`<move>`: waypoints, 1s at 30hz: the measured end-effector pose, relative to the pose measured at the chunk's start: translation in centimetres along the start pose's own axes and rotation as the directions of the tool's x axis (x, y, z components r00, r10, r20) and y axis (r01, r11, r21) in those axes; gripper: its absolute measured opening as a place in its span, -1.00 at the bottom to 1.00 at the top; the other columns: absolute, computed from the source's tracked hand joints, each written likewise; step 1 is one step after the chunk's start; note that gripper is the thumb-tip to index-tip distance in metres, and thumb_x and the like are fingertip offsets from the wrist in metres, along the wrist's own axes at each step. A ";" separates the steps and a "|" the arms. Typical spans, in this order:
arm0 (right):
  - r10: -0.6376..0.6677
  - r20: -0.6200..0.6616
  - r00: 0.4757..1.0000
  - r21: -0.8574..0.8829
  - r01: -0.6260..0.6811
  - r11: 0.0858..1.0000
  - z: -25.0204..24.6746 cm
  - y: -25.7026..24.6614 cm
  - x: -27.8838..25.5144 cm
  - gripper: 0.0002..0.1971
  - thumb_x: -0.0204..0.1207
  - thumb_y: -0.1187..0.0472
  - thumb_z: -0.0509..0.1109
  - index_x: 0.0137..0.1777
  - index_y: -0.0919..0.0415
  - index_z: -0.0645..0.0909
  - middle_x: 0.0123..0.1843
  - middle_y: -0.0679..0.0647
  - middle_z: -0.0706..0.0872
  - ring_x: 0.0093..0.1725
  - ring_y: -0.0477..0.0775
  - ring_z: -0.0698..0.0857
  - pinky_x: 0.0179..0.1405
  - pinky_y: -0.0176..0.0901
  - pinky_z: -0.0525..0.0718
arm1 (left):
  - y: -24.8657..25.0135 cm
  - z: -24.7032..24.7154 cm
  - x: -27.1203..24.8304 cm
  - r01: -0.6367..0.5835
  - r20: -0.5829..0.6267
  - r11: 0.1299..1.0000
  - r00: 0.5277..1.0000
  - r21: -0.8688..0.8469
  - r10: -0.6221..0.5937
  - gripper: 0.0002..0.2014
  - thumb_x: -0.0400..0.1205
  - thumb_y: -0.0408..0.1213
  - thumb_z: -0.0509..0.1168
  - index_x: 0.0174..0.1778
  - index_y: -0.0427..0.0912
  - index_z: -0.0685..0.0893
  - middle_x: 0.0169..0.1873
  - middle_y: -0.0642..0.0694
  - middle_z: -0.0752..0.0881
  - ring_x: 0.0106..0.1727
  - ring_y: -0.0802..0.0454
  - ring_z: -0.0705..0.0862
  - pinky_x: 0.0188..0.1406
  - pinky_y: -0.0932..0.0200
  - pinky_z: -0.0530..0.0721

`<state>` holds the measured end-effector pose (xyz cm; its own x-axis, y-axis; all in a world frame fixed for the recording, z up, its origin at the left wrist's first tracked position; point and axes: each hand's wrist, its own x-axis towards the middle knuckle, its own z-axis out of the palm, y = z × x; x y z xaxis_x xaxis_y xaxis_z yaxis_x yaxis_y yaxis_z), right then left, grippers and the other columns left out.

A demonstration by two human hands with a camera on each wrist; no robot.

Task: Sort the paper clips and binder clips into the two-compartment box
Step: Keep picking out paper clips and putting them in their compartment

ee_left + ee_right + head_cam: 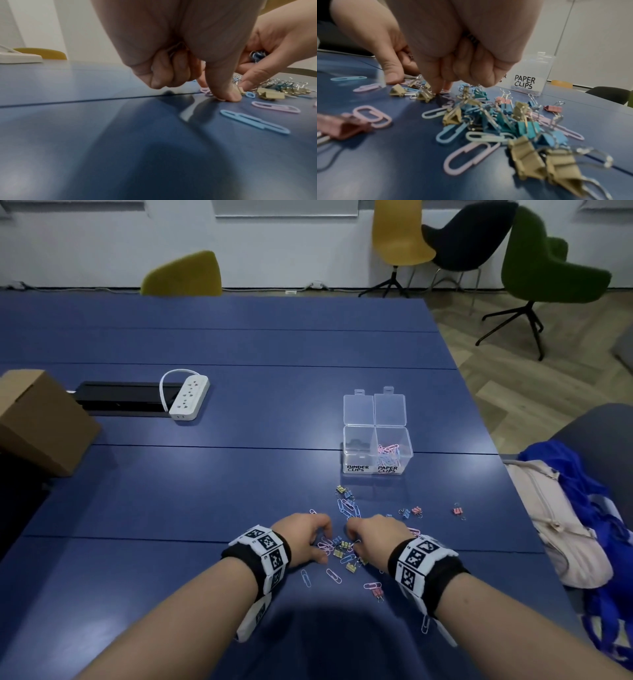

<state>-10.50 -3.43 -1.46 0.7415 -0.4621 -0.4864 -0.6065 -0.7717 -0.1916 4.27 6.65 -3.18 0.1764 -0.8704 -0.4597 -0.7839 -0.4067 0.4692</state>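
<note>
A mixed pile of paper clips and binder clips [340,549] lies on the blue table between my hands. My left hand [323,546] keeps pink paper clips [176,47] in its curled fingers, and its thumb [229,96] and forefinger touch down by a pink paper clip [205,90]. My right hand [352,537] holds blue binder clips [257,55] in its palm, and its fingertips [435,89] touch a gold binder clip [426,95]. The clear two-compartment box [376,426] stands open farther off, with paper clips [388,451] in the right compartment.
Loose binder clips [458,511] and paper clips [349,508] lie scattered between the pile and the box, others [306,578] nearer me. A power strip [188,397] and a cardboard box [41,422] sit at the left. A bag and blue cloth [565,525] are beside the right table edge.
</note>
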 end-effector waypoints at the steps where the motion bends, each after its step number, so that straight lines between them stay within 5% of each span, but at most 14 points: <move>1: -0.005 0.006 1.000 -0.011 0.005 1.000 0.0 0.0 0.1 -0.86 0.55 0.19 0.21 0.07 0.03 0.52 0.09 0.17 0.73 0.07 0.28 0.70 -0.03 -0.04 0.60 | 0.1 0.0 0.2 0.002 -0.007 1.000 1.000 -0.005 -0.002 -0.68 0.41 -0.11 0.52 0.01 0.02 0.60 -0.43 0.10 0.45 -0.35 0.08 0.47 -0.27 0.16 0.48; 4: 0.014 0.030 0.999 -0.040 -0.012 0.999 0.2 0.0 0.3 -0.83 0.56 0.18 0.23 0.11 0.10 0.55 0.12 0.18 0.73 0.12 0.30 0.69 0.06 0.02 0.63 | 0.3 0.1 0.5 0.021 -0.004 1.000 1.000 -0.008 -0.021 -0.78 0.45 -0.10 0.49 -0.10 -0.01 0.60 -0.43 0.11 0.47 -0.38 0.12 0.45 -0.29 0.19 0.44; 9: 0.027 0.050 0.998 -0.064 -0.024 0.998 0.0 0.0 0.2 -0.82 0.50 0.21 0.25 0.06 0.17 0.57 0.10 0.21 0.73 0.12 0.30 0.69 0.04 0.00 0.62 | 1.0 0.2 0.7 0.052 0.062 0.990 0.996 0.132 -0.061 -0.86 0.54 -0.06 0.38 -0.17 0.01 0.56 -0.23 0.07 0.60 -0.12 0.00 0.59 -0.09 0.13 0.55; 11: 0.056 0.041 0.998 0.062 -0.059 0.996 -0.2 0.3 0.2 -0.95 0.49 0.22 0.23 -0.12 0.13 0.51 -0.06 0.19 0.71 -0.04 0.24 0.67 -0.12 -0.07 0.55 | 1.4 0.3 0.7 0.034 0.081 0.981 0.995 0.193 -0.050 -0.86 0.59 -0.07 0.31 -0.18 -0.01 0.52 -0.20 0.02 0.62 -0.09 -0.03 0.61 -0.05 0.09 0.57; 13: 0.128 0.034 0.991 0.364 -0.132 0.922 -0.2 1.1 0.4 -0.87 0.51 0.23 0.18 -0.28 0.10 0.39 -0.27 0.09 0.58 -0.27 0.13 0.53 -0.27 -0.13 0.46 | 1.3 0.3 0.4 0.039 0.074 0.987 0.996 0.158 -0.051 -0.85 0.61 -0.07 0.28 -0.19 -0.03 0.50 -0.23 0.01 0.62 -0.13 -0.02 0.58 -0.06 0.09 0.56; 14: 0.178 0.066 0.982 0.569 -0.183 0.802 -0.3 1.5 0.2 -0.82 0.52 0.24 0.14 -0.32 0.09 0.34 -0.35 0.06 0.51 -0.40 0.08 0.45 -0.39 -0.15 0.41 | 1.1 0.2 0.3 0.057 0.064 0.995 0.996 0.088 -0.063 -0.83 0.61 -0.07 0.28 -0.21 -0.03 0.49 -0.27 0.04 0.60 -0.17 0.01 0.56 -0.09 0.12 0.54; 17: 0.268 0.237 0.934 0.937 -0.293 0.191 -0.6 2.5 -0.2 -0.81 0.46 0.31 0.04 -0.35 0.07 0.25 -0.57 -0.01 0.33 -0.65 -0.06 0.15 -0.62 -0.40 0.11 | 0.1 -0.3 0.1 0.121 0.048 0.968 0.992 -0.218 -0.114 -0.75 0.62 -0.07 0.28 -0.35 -0.01 0.45 -0.42 0.08 0.51 -0.38 0.09 0.48 -0.29 0.21 0.47; 19: 0.272 0.265 0.925 0.961 -0.278 0.008 -0.9 2.8 -0.4 -0.79 0.47 0.31 0.02 -0.36 0.06 0.23 -0.59 0.00 0.28 -0.67 -0.08 0.08 -0.66 -0.49 0.08 | -0.5 -0.6 -0.2 0.167 0.075 0.851 0.986 -0.498 -0.150 -0.74 0.64 -0.13 0.28 -0.36 -0.05 0.47 -0.45 -0.03 0.49 -0.53 0.07 0.38 -0.51 0.25 0.38; 22: 0.279 0.196 0.940 0.980 -0.197 -0.027 -0.7 3.1 -0.1 -0.74 0.53 0.36 0.03 -0.37 0.10 0.24 -0.55 0.03 0.32 -0.67 -0.09 0.12 -0.69 -0.48 0.07 | -1.0 -0.8 -0.3 0.174 0.096 0.560 0.982 -0.810 -0.165 -0.79 0.66 -0.32 0.27 -0.31 -0.19 0.50 -0.39 -0.25 0.51 -0.59 0.08 0.31 -0.69 0.37 0.22; 26: 0.277 0.141 0.951 0.990 -0.139 -0.026 -0.8 3.1 0.5 -0.71 0.55 0.49 0.10 -0.34 0.17 0.26 -0.47 0.16 0.53 -0.72 -0.11 0.21 -0.76 -0.46 0.12 | -1.0 -1.5 -0.3 0.131 0.069 0.345 0.980 -0.929 -0.185 -0.82 0.62 -0.45 0.30 -0.28 -0.23 0.48 -0.45 -0.21 0.63 -0.66 0.15 0.38 -0.81 0.42 0.16; 28: 0.278 0.145 0.950 0.983 -0.170 0.068 -1.1 3.0 0.8 -0.78 0.55 0.51 0.08 -0.23 0.21 0.34 -0.45 0.15 0.54 -0.70 -0.09 0.25 -0.76 -0.43 0.16 | -0.9 -1.7 -0.2 0.128 0.079 0.270 0.980 -0.954 -0.185 -0.91 0.63 -0.49 0.27 -0.13 -0.23 0.53 -0.44 -0.20 0.62 -0.68 0.18 0.41 -0.84 0.44 0.17; 30: 0.296 0.135 0.946 0.924 -0.228 0.308 -1.3 2.7 1.3 -0.78 0.57 0.46 0.03 -0.09 0.18 0.43 -0.39 0.09 0.51 -0.60 -0.05 0.33 -0.72 -0.36 0.27 | -0.7 -2.0 -0.1 0.124 0.085 0.194 0.977 -0.973 -0.197 -0.89 0.65 -0.50 0.21 -0.02 -0.23 0.56 -0.43 -0.17 0.58 -0.68 0.20 0.43 -0.84 0.45 0.17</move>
<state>-10.80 -6.73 -1.50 0.4831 -0.6061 -0.6319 -0.6211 0.2714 -0.7352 5.96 6.49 -1.93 0.2757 -0.7464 -0.6057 0.4494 -0.4569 0.7676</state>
